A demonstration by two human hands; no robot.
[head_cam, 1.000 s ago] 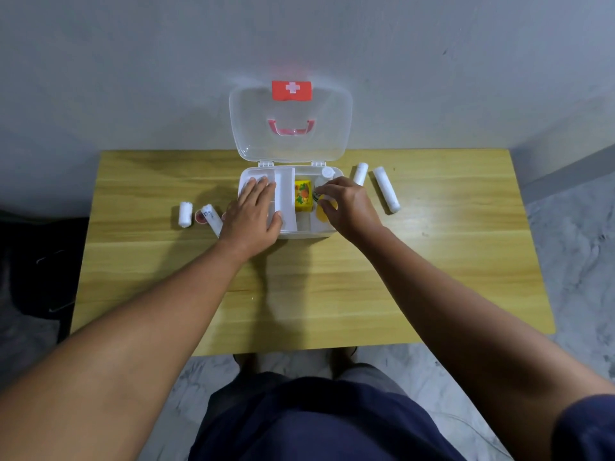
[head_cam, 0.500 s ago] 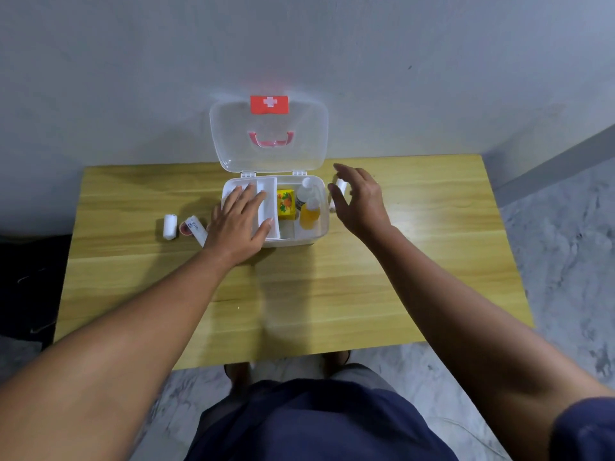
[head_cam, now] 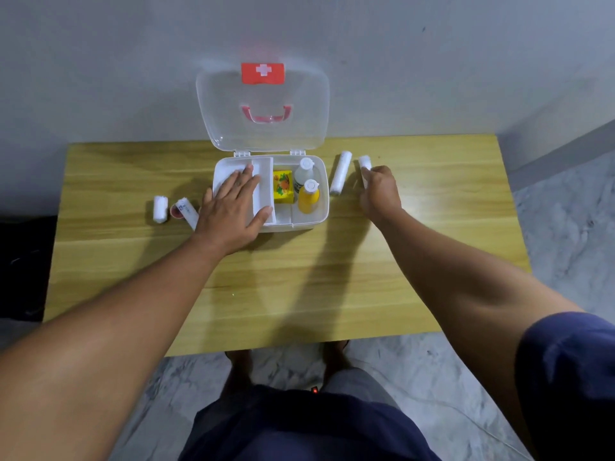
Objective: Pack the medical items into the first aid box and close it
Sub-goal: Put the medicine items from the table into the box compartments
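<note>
The white first aid box (head_cam: 317,218) stands open on the wooden table, its clear lid (head_cam: 263,108) raised against the wall. Inside lie a yellow carton (head_cam: 283,187), a clear bottle (head_cam: 303,174) and a yellow bottle (head_cam: 308,197). My left hand (head_cam: 233,207) rests flat, fingers straight, on the box's left side over the white inner tray (head_cam: 264,191). My right hand (head_cam: 379,191) grips the far white roll (head_cam: 364,162) to the right of the box. A second white roll (head_cam: 340,173) lies between that hand and the box.
Left of the box lie a short white roll (head_cam: 160,209), a small red-rimmed item (head_cam: 175,211) and a white tube (head_cam: 188,212) partly under my left wrist. The table (head_cam: 299,277) backs onto a grey wall; marble floor shows beyond its right edge.
My right hand left the bottles in the box, moved right over the table and closed on the far white roll. My left hand stayed on the box's left side.
</note>
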